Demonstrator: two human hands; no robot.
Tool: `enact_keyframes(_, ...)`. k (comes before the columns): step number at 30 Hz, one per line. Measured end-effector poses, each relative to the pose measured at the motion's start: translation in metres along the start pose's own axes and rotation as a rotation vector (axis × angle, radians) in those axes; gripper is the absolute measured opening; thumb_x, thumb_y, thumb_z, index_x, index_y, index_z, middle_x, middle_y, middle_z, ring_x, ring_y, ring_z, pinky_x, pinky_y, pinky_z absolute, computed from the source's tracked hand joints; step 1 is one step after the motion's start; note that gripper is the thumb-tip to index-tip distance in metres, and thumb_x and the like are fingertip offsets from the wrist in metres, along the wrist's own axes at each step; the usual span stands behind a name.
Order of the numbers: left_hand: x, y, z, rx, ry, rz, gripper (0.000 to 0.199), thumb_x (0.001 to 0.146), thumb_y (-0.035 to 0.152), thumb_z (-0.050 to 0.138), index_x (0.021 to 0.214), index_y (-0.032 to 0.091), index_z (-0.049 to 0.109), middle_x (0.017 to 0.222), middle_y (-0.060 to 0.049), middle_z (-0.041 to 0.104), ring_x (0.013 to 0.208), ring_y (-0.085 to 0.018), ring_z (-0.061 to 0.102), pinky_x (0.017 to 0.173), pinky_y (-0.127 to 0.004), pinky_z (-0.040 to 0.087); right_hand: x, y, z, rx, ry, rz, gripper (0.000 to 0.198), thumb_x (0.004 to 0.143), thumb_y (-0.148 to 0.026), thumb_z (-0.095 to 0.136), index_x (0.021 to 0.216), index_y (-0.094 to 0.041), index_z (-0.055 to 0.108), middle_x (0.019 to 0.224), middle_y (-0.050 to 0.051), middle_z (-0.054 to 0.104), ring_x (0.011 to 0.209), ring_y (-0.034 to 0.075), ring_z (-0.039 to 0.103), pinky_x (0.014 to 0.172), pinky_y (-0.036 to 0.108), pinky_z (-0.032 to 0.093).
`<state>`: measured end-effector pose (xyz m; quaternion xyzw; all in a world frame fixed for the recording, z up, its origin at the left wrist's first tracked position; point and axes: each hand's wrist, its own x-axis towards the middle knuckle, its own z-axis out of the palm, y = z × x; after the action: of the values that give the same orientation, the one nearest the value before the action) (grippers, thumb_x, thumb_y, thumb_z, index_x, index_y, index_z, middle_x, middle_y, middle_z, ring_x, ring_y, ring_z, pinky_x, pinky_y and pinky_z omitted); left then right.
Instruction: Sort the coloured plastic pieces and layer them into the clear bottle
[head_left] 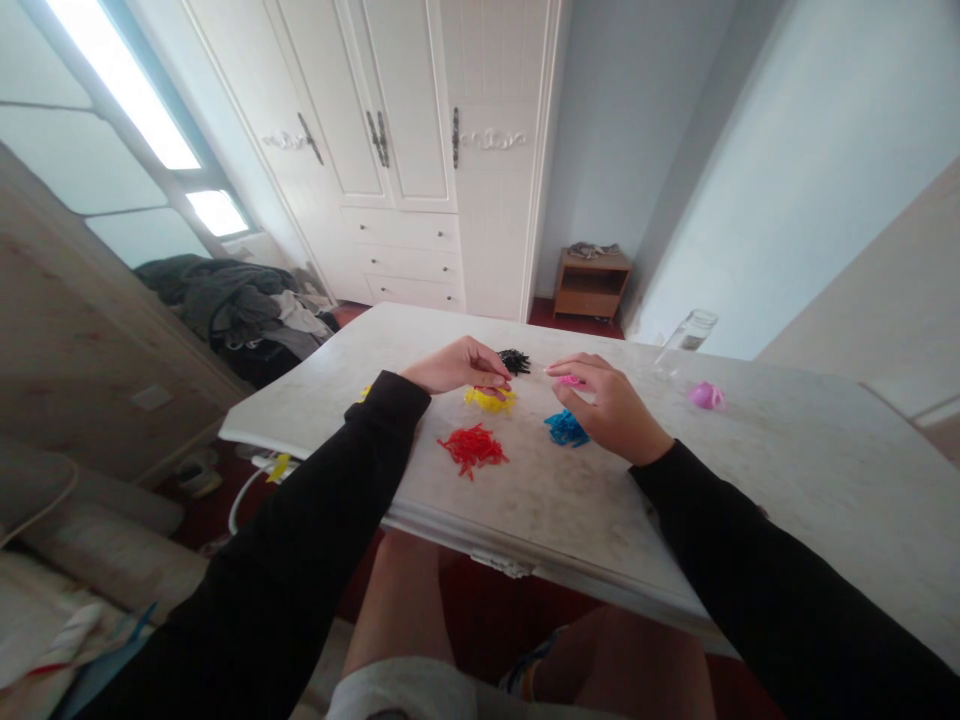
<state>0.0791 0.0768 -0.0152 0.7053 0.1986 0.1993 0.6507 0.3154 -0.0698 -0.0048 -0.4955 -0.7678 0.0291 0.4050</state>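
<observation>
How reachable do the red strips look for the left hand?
Probably yes: the left hand is by the yellow pile; the red strips lie just this side of it, uncovered, nothing visible blocking.

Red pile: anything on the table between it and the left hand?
Yes: the yellow pile lies between the left hand and the red pile, just below the hand in this view. Nothing else visible there.

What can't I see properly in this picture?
All in the head view:
- Whether the left hand holds anything: too small and blurred.
- Part of the pink thing: hidden by the right hand.
- Part of the blue pile: also behind the right hand.
- The table's right end: cut off by the picture's edge.
</observation>
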Motion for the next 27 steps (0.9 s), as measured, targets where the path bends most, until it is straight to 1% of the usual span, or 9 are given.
enact_keyframes(5,0.000,-0.001,-0.002,-0.006,-0.024,-0.020,0.037,0.065,0.030,0.098,0.091,0.010,0.081,0.089,-0.014,0.082,0.079,-0.018,0.080,0.076,-0.026,0.065,0.000,0.006,0.001,-0.038,0.022,0.034,0.021,0.092,-0.026,0.057,0.097,-0.019,0.077,0.107,0.011,0.078,0.106,0.028,0.070,0.098,0.046,0.054)
enact_keyframes(10,-0.001,0.000,-0.003,0.009,-0.049,-0.057,0.041,0.065,0.031,0.098,0.095,0.010,0.080,0.087,-0.014,0.082,0.073,-0.018,0.079,0.069,-0.024,0.064,0.000,0.007,0.000,-0.076,0.018,0.039,0.022,0.092,-0.027,0.056,0.096,-0.018,0.076,0.106,0.012,0.078,0.104,0.029,0.069,0.097,0.045,0.053)
enact_keyframes(14,-0.001,0.001,-0.002,0.063,0.027,-0.019,0.042,0.065,0.033,0.098,0.096,0.010,0.079,0.087,-0.014,0.082,0.073,-0.018,0.079,0.066,-0.022,0.063,0.001,0.017,-0.003,-0.185,0.021,0.097,0.025,0.091,-0.029,0.055,0.094,-0.016,0.076,0.103,0.014,0.078,0.101,0.031,0.068,0.095,0.047,0.052)
enact_keyframes(17,-0.001,0.003,-0.002,0.113,0.081,-0.006,0.042,0.066,0.035,0.097,0.095,0.010,0.079,0.086,-0.014,0.082,0.072,-0.018,0.079,0.063,-0.021,0.061,0.001,0.029,-0.006,-0.246,0.031,0.155,0.026,0.090,-0.030,0.055,0.094,-0.015,0.076,0.103,0.015,0.078,0.102,0.033,0.067,0.095,0.048,0.052)
enact_keyframes(23,-0.002,0.006,-0.003,0.160,0.178,0.017,0.042,0.063,0.035,0.098,0.090,0.010,0.079,0.087,-0.015,0.082,0.073,-0.018,0.078,0.064,-0.022,0.062,-0.002,0.049,-0.006,-0.305,0.034,0.245,0.024,0.089,-0.029,0.057,0.094,-0.018,0.077,0.104,0.013,0.078,0.102,0.031,0.067,0.097,0.047,0.052)
enact_keyframes(27,-0.001,0.005,-0.006,0.190,0.201,0.013,0.042,0.063,0.035,0.098,0.091,0.010,0.079,0.087,-0.014,0.082,0.075,-0.018,0.078,0.065,-0.023,0.062,-0.003,0.056,-0.004,-0.326,0.021,0.279,0.024,0.089,-0.030,0.057,0.094,-0.018,0.077,0.107,0.013,0.079,0.107,0.031,0.067,0.101,0.047,0.051)
